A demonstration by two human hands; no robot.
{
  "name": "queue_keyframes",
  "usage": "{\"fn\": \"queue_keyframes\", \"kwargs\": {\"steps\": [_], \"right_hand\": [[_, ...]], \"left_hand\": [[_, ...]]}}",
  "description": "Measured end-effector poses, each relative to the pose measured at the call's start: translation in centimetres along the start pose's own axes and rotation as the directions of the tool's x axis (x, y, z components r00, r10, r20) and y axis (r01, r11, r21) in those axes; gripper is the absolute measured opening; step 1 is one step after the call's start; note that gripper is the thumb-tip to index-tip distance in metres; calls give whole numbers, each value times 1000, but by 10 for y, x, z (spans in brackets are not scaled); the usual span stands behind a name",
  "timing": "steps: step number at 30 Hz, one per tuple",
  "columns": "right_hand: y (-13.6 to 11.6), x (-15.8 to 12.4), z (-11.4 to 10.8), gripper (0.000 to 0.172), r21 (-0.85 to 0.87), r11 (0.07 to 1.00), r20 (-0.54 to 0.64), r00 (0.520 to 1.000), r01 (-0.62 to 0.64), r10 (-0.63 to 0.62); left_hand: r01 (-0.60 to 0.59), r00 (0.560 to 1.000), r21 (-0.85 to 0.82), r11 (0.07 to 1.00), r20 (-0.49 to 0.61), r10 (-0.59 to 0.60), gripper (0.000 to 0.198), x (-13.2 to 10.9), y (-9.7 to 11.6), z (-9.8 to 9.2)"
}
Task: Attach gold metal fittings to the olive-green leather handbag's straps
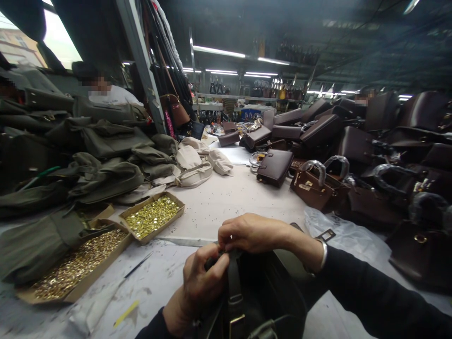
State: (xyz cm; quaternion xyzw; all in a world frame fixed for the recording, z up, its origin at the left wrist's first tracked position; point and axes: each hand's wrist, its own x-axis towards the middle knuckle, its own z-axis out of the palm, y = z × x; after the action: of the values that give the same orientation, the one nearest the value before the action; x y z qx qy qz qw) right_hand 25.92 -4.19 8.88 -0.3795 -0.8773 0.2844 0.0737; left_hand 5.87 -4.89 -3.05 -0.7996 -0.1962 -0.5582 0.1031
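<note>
A dark olive-green bag (273, 285) with straps and a gold-coloured buckle lies close in front of me at the bottom of the view. My left hand (205, 273) grips its upper edge near a strap, fingers curled and closed. Just above it, my right hand (249, 233) pinches at the same edge, thumb and fingertips together. The fingertips of both hands nearly meet. Any small part between the right fingertips is too small to make out. A loose strap end with a metal ring (326, 235) sticks out past my right wrist.
Cardboard trays of yellow-gold metal pieces (152, 216) and copper-gold pieces (83, 261) stand at left, beside a thin dark tool (138, 265). Olive bags (106, 176) and cream bags (194, 165) pile behind them. Brown handbags (318, 188) heap at right near clear plastic (348, 235). People sit farther back.
</note>
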Motion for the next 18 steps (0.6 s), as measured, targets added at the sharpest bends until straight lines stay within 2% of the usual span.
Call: {"fn": "queue_keyframes", "kwargs": {"steps": [7, 10, 14, 18], "right_hand": [[-8, 5, -1, 11, -189, 982, 48, 999, 14, -5], [-9, 8, -1, 17, -163, 986, 66, 998, 15, -4], [-5, 12, 1, 25, -103, 993, 106, 993, -50, 61], [1, 15, 5, 28, -98, 991, 94, 991, -87, 96]], "left_hand": [[17, 1000, 19, 1000, 1, -17, 11, 1, 1, -1], [32, 999, 8, 999, -12, -31, 13, -1, 0, 0], [31, 1000, 8, 999, 2, -32, 16, -5, 0, 1], [23, 1000, -17, 1000, 22, -23, 16, -5, 0, 2]]}}
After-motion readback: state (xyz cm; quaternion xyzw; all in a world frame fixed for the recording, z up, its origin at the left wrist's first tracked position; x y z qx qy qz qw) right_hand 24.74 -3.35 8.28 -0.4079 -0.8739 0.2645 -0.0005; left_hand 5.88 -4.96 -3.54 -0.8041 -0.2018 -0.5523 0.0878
